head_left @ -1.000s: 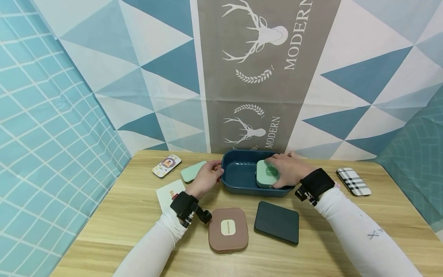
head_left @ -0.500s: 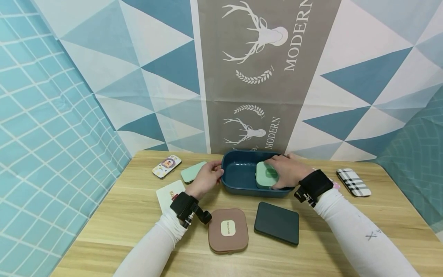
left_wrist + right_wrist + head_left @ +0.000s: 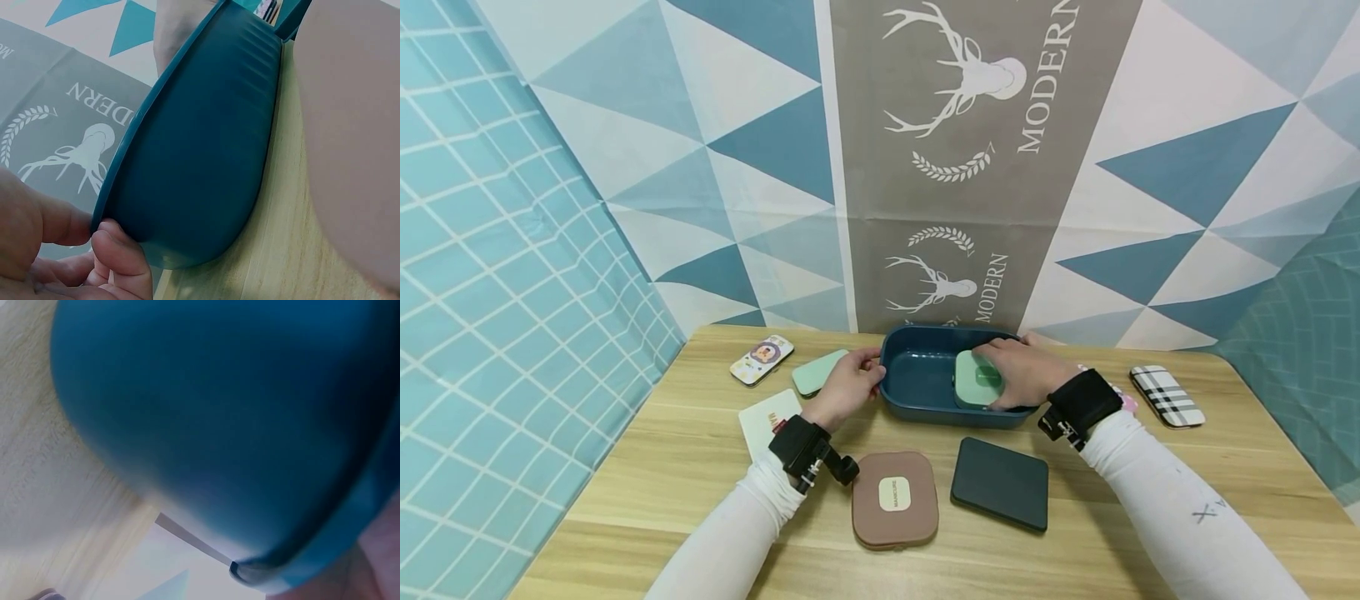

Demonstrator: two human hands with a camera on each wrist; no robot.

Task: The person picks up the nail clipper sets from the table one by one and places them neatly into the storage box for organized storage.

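A dark blue basin [image 3: 917, 414] stands at the back middle of the table. My left hand [image 3: 848, 385] pinches its left rim between thumb and fingers; the left wrist view shows this hand [image 3: 75, 256] at the edge of the basin [image 3: 194, 144]. Inside the basin's right end lies a mint green square case [image 3: 977, 382]. My right hand [image 3: 1026, 371] reaches over the right rim and grips this case, thumb at the near side and fingers at the far side. In the right wrist view the basin's outer wall [image 3: 200, 425] hides most of that hand.
In front lie a brown manicure case [image 3: 895, 521] and a black flat case [image 3: 1000, 483]. On the left are a cartoon-print case [image 3: 762, 360], a mint green case [image 3: 817, 373] and a cream case [image 3: 767, 417]. A plaid case [image 3: 1167, 396] lies at right. A patterned cloth stands behind.
The right hand and the mint green square case have shifted very slightly within the basin. My left hand has stayed on the rim.
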